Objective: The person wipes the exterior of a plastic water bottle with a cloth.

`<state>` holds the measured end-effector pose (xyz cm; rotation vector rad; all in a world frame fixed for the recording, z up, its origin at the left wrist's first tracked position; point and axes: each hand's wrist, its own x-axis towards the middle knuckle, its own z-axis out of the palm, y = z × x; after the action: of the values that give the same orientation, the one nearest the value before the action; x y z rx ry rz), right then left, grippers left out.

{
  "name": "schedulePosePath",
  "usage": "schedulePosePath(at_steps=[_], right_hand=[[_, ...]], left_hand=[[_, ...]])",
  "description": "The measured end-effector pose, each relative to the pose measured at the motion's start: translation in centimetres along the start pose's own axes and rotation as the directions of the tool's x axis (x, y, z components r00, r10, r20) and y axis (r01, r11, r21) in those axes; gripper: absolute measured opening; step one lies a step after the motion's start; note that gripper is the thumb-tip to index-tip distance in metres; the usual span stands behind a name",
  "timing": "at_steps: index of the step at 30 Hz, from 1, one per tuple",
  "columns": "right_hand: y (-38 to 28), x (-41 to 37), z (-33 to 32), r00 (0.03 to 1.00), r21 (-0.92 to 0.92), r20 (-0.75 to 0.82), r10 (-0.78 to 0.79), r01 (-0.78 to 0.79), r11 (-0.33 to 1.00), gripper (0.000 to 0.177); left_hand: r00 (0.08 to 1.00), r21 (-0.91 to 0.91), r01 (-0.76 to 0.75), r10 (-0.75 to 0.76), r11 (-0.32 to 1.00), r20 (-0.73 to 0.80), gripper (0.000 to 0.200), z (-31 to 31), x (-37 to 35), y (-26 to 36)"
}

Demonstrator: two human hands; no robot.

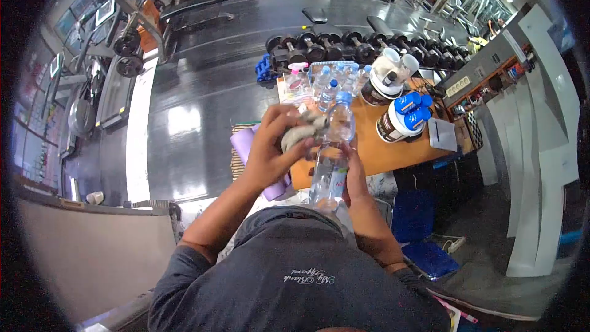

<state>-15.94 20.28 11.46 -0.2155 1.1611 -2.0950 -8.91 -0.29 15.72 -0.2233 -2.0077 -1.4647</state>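
Note:
A large clear plastic bottle (329, 175) with a light blue cap stands nearly upright in front of my chest. My right hand (353, 175) is closed round its right side. In my left hand (276, 144) is a bunched grey cloth (301, 135), held beside the upper part of the bottle, with the fingers curled over it. Whether the cloth touches the bottle is hard to tell. Behind the bottle, several smaller water bottles (330, 93) and a pink-topped spray bottle (295, 77) are grouped on the orange table (381, 157).
Two white-lidded tubs stand on the table; the nearer tub (396, 124) carries blue shakers (413, 109). A purple roll (244, 146) lies left of the table. A dumbbell rack (326, 49) is behind it, and a blue chair (424, 240) sits at the right.

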Motion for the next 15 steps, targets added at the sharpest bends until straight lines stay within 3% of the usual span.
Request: schedulePosePath(at_steps=[1,4,5,8,9,11,14,15], right_hand=[[0.5,-0.2,1.2,0.999,0.07,0.012,-0.052,0.051,0.996,0.051],[1.7,0.2,1.5,0.983,-0.018,0.155,-0.097,0.101,0.995,0.054],[1.4,-0.5,2.3,0.987,0.057,0.154,-0.047,0.039,0.998,0.057],[1.2,-0.6,2.4,0.982,-0.052,0.147,-0.115,0.124,0.991,0.055],[1.7,-0.2,1.6,0.99,-0.014,0.077,-0.121,0.123,0.992,0.055],[3.4,0.9,-0.5,0.99,0.069,-0.072,-0.122,0.127,0.99,0.056],[2.0,0.4,0.0,0.956,-0.072,-0.15,-0.251,0.243,0.967,0.059],[1.8,0.6,-0.1,0.97,0.004,-0.102,-0.221,0.222,0.975,0.059]], left_hand=[[0.999,0.045,-0.033,0.035,0.998,-0.03,0.032,0.0,1.3,0.2],[0.991,0.195,-0.104,0.118,0.975,-0.059,0.035,0.4,5.0,0.3],[0.988,0.244,-0.125,0.142,0.962,-0.054,0.037,0.7,5.6,0.4],[0.997,0.377,-0.068,0.054,0.924,0.047,0.04,1.8,5.2,1.2],[0.997,0.418,-0.072,0.057,0.906,0.048,0.044,2.3,4.4,1.4],[0.992,0.35,-0.064,0.019,0.935,0.128,0.043,2.6,2.3,1.5],[0.974,0.286,-0.035,-0.031,0.958,0.222,0.04,3.0,-0.4,1.3],[0.97,0.26,-0.03,-0.035,0.965,0.24,0.04,2.8,-0.7,1.2]])
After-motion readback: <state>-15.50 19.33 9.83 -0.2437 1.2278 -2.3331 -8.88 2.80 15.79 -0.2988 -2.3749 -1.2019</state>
